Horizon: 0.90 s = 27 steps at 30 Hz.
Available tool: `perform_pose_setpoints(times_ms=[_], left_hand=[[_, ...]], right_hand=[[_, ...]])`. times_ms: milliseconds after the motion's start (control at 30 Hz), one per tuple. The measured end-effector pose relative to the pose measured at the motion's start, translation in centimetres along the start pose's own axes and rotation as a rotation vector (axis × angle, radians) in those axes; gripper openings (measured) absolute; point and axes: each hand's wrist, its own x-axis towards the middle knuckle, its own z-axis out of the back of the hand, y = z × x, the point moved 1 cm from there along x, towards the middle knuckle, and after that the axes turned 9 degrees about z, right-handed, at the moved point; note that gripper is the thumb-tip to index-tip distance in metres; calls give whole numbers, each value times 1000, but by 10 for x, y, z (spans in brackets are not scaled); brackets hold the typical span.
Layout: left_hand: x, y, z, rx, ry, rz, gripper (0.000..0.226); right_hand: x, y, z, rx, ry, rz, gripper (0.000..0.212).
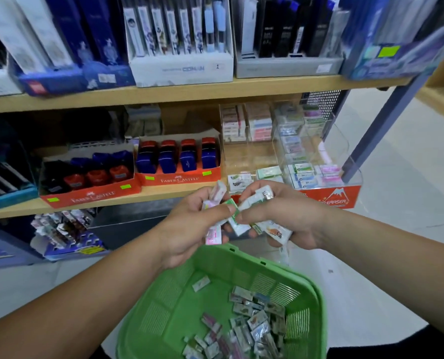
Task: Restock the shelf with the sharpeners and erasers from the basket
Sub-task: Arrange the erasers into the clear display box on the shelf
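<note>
Both hands are raised above the green basket (244, 260), close together in front of the shelf edge. My left hand (192, 229) grips several wrapped erasers (215, 195), pink and green ones among them. Several white wrapped erasers (275, 230) are held in my right hand (291, 216), whose fingertips touch the left hand's bundle. More loose erasers (249, 325) lie at the bottom of the basket. On the middle shelf stands a clear acrylic eraser display (316, 156) with an orange base, partly filled. Two orange boxes of sharpeners (179, 159) sit to its left.
The wooden shelf board (151, 196) runs just beyond my hands. Boxes of pens (179, 42) fill the upper shelf. A blue shelf post (371, 133) slants at the right, with pale floor tiles (410, 190) beyond. Packaged goods (65, 231) sit on the lowest level at the left.
</note>
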Motion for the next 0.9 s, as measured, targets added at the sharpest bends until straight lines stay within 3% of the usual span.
perform_pose_setpoints(times_ms=[233, 333, 467, 567, 800, 900], left_hand=[[29, -10, 0, -28, -14, 56, 9], [35, -12, -5, -22, -67, 95, 13], [42, -13, -6, -31, -141, 138, 63], [41, -16, -8, -24, -164, 147, 74], [33, -11, -26, -48, -150, 54, 21], [30, -6, -41, -25, -145, 35, 24]], right_hand=[[18, -1, 17, -35, -35, 8, 36], [21, 0, 23, -25, -42, 17, 35], [23, 3, 37, -12, -107, 46, 34], [22, 5, 44, 14, -124, 66, 34], [10, 8, 58, 33, -115, 83, 35], [3, 8, 67, 53, -145, 68, 34]])
